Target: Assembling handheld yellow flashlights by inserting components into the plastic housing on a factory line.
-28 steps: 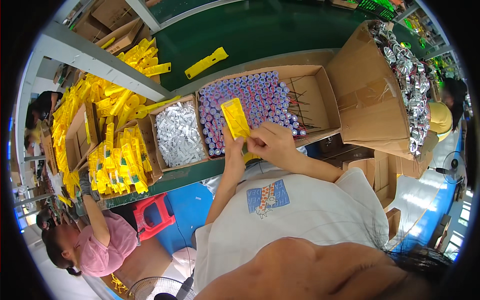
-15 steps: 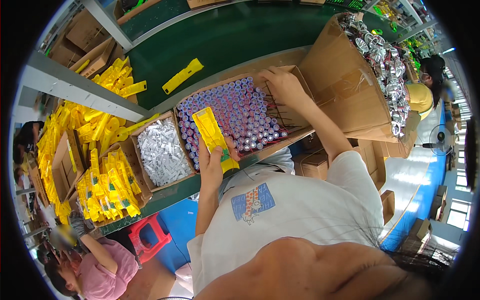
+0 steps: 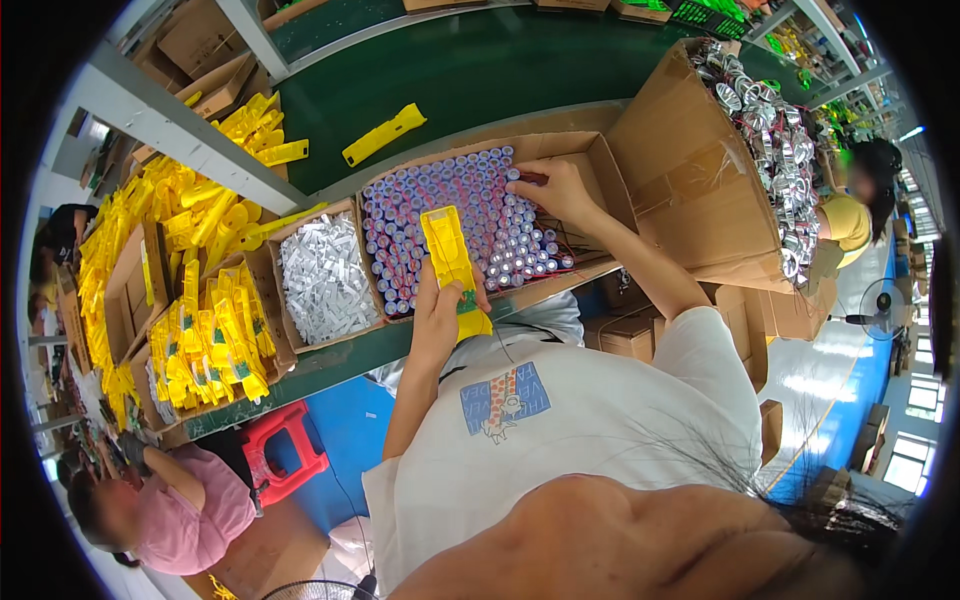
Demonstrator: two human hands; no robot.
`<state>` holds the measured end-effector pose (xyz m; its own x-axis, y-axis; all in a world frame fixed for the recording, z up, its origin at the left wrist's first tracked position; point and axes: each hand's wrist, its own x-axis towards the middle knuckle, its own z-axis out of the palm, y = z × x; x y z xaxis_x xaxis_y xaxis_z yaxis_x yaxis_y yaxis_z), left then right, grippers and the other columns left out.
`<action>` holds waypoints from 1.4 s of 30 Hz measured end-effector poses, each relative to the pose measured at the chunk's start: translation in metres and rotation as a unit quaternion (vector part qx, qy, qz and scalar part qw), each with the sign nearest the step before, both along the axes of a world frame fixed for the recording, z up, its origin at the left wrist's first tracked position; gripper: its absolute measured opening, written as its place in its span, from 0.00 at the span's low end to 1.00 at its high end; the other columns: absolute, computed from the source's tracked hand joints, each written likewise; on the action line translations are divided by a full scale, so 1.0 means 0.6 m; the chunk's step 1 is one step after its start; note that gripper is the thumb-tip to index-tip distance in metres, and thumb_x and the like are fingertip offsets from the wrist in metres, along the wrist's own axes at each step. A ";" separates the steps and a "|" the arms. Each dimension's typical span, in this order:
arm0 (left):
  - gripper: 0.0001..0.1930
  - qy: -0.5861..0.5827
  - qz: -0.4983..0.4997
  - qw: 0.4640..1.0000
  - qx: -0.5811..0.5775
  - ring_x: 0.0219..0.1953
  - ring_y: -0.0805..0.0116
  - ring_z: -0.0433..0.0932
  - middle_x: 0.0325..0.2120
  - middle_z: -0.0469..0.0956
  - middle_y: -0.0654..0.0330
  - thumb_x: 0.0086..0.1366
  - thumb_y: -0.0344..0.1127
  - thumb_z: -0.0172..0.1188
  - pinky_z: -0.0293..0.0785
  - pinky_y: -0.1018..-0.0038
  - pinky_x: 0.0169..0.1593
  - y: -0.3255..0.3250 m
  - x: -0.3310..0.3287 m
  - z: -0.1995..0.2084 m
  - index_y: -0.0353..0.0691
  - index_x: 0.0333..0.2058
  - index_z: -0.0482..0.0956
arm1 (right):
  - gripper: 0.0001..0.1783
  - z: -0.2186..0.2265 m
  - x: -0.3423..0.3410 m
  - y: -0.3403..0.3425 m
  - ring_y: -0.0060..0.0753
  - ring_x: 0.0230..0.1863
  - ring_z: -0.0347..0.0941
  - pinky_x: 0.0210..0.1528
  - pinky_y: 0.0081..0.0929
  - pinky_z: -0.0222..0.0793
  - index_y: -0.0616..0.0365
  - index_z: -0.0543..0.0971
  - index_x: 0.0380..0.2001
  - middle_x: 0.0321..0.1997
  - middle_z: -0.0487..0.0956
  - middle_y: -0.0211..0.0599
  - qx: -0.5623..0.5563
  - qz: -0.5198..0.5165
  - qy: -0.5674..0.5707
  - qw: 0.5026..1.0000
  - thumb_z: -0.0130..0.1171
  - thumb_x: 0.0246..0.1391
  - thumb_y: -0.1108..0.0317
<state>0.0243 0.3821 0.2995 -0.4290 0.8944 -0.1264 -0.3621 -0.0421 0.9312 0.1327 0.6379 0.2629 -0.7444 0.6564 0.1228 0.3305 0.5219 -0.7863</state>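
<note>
My left hand (image 3: 440, 312) grips a yellow plastic casing (image 3: 446, 240), its open inner side facing up. A small green circuit board (image 3: 467, 300) sits near its lower end, partly under my fingers. To the right, my right hand (image 3: 560, 192) reaches into a cardboard box of battery cells (image 3: 430, 190). Thumb and index finger close around a cell at the right edge of the packed rows. The cells stand upright, with purple-blue wrapping, pale ends and red wires among them.
Left of the cells stands a box of small white pieces (image 3: 325, 275). Beyond it are a box of yellow casings with green boards (image 3: 215, 340) and a large yellow heap (image 3: 160, 235). One casing (image 3: 384, 135) lies on the green bench (image 3: 480, 75). A carton of silvery reflectors (image 3: 765, 140) stands right.
My right hand has moved down and slightly right, to the edge of the cell rows, its fingers closing there. The casing in my left hand is now more upright. The whole view has shifted slightly.
</note>
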 end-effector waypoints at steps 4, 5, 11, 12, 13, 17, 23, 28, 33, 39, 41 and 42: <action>0.18 -0.019 0.008 1.000 0.002 0.31 0.68 0.74 0.37 0.72 0.56 0.63 0.26 0.39 0.76 0.70 0.36 0.002 0.007 -0.006 0.38 0.53 0.62 | 0.20 0.045 -0.001 -0.032 0.40 0.41 0.80 0.42 0.31 0.77 0.57 0.81 0.44 0.44 0.82 0.43 0.259 0.058 0.096 0.959 0.68 0.45 0.69; 0.12 -0.045 0.007 0.999 0.011 0.31 0.69 0.75 0.37 0.72 0.57 0.66 0.27 0.41 0.76 0.70 0.36 0.003 0.007 -0.008 0.38 0.48 0.60 | 0.21 0.062 -0.004 -0.049 0.40 0.44 0.79 0.43 0.31 0.77 0.56 0.80 0.46 0.47 0.81 0.41 0.348 0.129 0.139 0.918 0.66 0.45 0.70; 0.23 -0.075 0.018 0.997 -0.007 0.29 0.68 0.76 0.32 0.73 0.56 0.64 0.26 0.41 0.76 0.73 0.37 -0.009 -0.008 -0.020 0.37 0.58 0.55 | 0.26 0.102 -0.041 -0.139 0.40 0.58 0.72 0.53 0.31 0.74 0.58 0.73 0.54 0.59 0.73 0.39 0.414 0.412 0.105 0.805 0.59 0.48 0.72; 0.23 -0.076 0.026 0.997 -0.007 0.29 0.68 0.76 0.32 0.73 0.56 0.64 0.26 0.41 0.76 0.73 0.37 -0.015 -0.013 -0.018 0.37 0.58 0.55 | 0.27 0.097 -0.048 -0.145 0.40 0.58 0.72 0.54 0.32 0.74 0.60 0.74 0.54 0.58 0.74 0.40 0.408 0.412 0.100 0.809 0.59 0.47 0.72; 0.23 -0.061 0.032 0.998 -0.009 0.29 0.69 0.76 0.32 0.73 0.56 0.64 0.26 0.41 0.76 0.73 0.37 -0.020 -0.017 -0.018 0.37 0.58 0.55 | 0.27 0.100 -0.055 -0.154 0.41 0.57 0.73 0.56 0.33 0.74 0.62 0.74 0.54 0.57 0.75 0.42 0.401 0.414 0.095 0.811 0.59 0.46 0.72; 0.22 0.013 0.064 0.998 -0.017 0.31 0.68 0.76 0.36 0.71 0.55 0.65 0.25 0.41 0.76 0.73 0.37 -0.060 -0.031 0.016 0.35 0.59 0.54 | 0.30 0.094 -0.079 -0.222 0.50 0.59 0.70 0.61 0.35 0.69 0.74 0.71 0.54 0.57 0.73 0.53 0.513 0.379 0.081 0.766 0.60 0.44 0.74; 0.16 -0.140 0.289 0.945 0.054 0.31 0.67 0.74 0.39 0.72 0.52 0.63 0.25 0.39 0.76 0.68 0.36 -0.144 -0.085 -0.041 0.36 0.50 0.61 | 0.13 0.063 -0.324 -0.222 0.38 0.48 0.75 0.47 0.33 0.73 0.51 0.84 0.39 0.44 0.79 0.35 0.189 0.432 0.053 0.880 0.61 0.47 0.73; 0.20 -0.156 0.338 0.927 0.056 0.33 0.67 0.72 0.41 0.72 0.53 0.61 0.28 0.43 0.74 0.68 0.37 -0.166 -0.078 -0.027 0.36 0.53 0.63 | 0.07 0.025 -0.401 -0.229 0.38 0.43 0.74 0.45 0.34 0.71 0.57 0.80 0.27 0.33 0.77 0.34 0.281 0.535 -0.023 0.796 0.66 0.41 0.73; 0.18 -0.147 0.304 0.940 0.044 0.35 0.63 0.76 0.42 0.72 0.52 0.62 0.30 0.41 0.76 0.64 0.40 -0.179 -0.075 -0.036 0.39 0.51 0.61 | 0.07 0.033 -0.395 -0.221 0.39 0.42 0.75 0.44 0.35 0.69 0.57 0.76 0.29 0.35 0.77 0.35 0.241 0.509 0.028 0.826 0.64 0.46 0.73; 0.19 -0.203 0.252 0.942 0.086 0.36 0.62 0.76 0.40 0.73 0.51 0.63 0.36 0.41 0.77 0.64 0.41 -0.172 -0.080 -0.041 0.39 0.53 0.58 | 0.05 0.063 -0.351 -0.210 0.34 0.42 0.73 0.50 0.30 0.67 0.58 0.76 0.33 0.39 0.76 0.33 -0.049 0.546 0.130 0.826 0.62 0.53 0.75; 0.18 -0.188 0.245 0.948 0.079 0.35 0.63 0.76 0.40 0.73 0.51 0.67 0.37 0.41 0.78 0.65 0.41 -0.164 -0.080 -0.035 0.39 0.53 0.57 | 0.04 0.064 -0.340 -0.200 0.29 0.43 0.72 0.50 0.28 0.67 0.59 0.76 0.35 0.40 0.75 0.31 -0.060 0.549 0.126 0.824 0.61 0.56 0.74; 0.17 -0.168 0.248 0.952 0.064 0.35 0.65 0.76 0.40 0.73 0.52 0.69 0.37 0.42 0.78 0.66 0.40 -0.160 -0.079 -0.034 0.39 0.54 0.57 | 0.05 0.064 -0.335 -0.197 0.25 0.44 0.71 0.49 0.26 0.67 0.58 0.76 0.37 0.40 0.74 0.30 -0.120 0.547 0.098 0.823 0.60 0.57 0.73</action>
